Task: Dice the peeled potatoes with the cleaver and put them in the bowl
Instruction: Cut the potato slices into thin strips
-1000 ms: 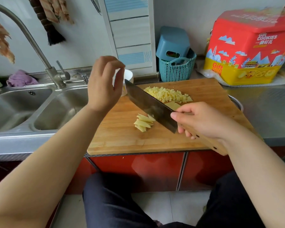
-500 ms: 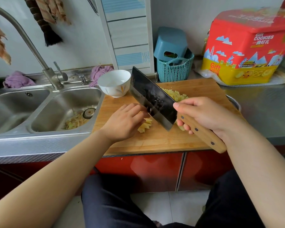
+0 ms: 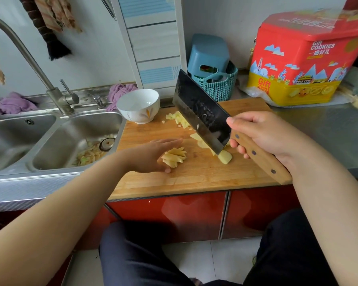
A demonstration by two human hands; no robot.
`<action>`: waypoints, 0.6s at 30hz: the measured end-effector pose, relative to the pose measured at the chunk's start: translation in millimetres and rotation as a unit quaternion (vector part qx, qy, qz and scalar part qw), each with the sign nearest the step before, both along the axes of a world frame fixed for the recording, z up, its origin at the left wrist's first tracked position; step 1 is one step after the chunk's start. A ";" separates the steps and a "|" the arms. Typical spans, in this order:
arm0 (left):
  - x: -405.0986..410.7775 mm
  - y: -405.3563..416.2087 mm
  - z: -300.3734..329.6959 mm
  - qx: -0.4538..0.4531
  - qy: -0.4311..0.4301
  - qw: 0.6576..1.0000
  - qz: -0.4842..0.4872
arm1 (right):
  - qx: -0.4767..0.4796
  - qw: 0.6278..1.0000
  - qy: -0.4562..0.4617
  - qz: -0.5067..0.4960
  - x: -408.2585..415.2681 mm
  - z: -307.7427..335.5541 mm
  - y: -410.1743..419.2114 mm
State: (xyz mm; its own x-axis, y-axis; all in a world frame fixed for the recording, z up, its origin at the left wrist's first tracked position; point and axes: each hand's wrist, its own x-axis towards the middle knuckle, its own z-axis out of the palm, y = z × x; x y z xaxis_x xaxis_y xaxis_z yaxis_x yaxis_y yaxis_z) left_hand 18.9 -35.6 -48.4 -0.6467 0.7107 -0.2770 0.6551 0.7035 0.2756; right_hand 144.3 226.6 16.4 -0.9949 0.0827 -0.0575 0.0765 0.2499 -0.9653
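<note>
- While my right hand (image 3: 262, 135) stays wrapped round the wooden riveted handle, the broad dark steel cleaver (image 3: 201, 112) hangs tilted over the far right of the pale wooden chopping board (image 3: 194, 178) — a heavy, stiff blade, best held close up by the blade, as I have it.
- My left hand (image 3: 151, 155) lies flat with fingers straight, touching the small fan of pale yellow potato sticks (image 3: 174, 156) near the board's middle.
- I judge those sticks light, wet and slippery, brittle enough to snap; I'd bunch them from the sides with curled fingertips rather than press on top.
- Uncut pale potato slabs (image 3: 223, 156) sit just right of the sticks, partly under the blade.
- A heap of small yellow potato dice (image 3: 178, 119) lies far on the board, beside the white ceramic bowl (image 3: 139, 105) — the bowl looks empty, so scooping is not yet done.
- Loose dice will scatter; I'd lift them on the flat of the blade.
</note>
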 end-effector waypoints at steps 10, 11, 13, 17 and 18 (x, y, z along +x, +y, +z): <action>10.6 12.4 -4.5 -0.014 0.114 0.993 0.008 | 0.001 1.000 -0.017 0.020 -0.2 -6.0 -7.1; 13.5 14.8 -4.3 -0.011 0.125 0.992 0.017 | 0.003 1.000 -0.021 0.021 -1.3 -7.3 -8.8; 19.8 20.6 -4.3 -0.004 0.144 0.988 0.049 | 0.019 0.999 -0.028 0.026 -4.0 -10.8 -11.3; 37.7 38.2 -13.5 0.019 0.188 0.968 0.166 | 0.060 0.997 -0.042 0.031 -11.5 -17.6 -12.9; 42.5 43.3 -17.1 0.031 0.201 0.960 0.193 | 0.067 0.996 -0.044 0.031 -13.5 -18.3 -13.4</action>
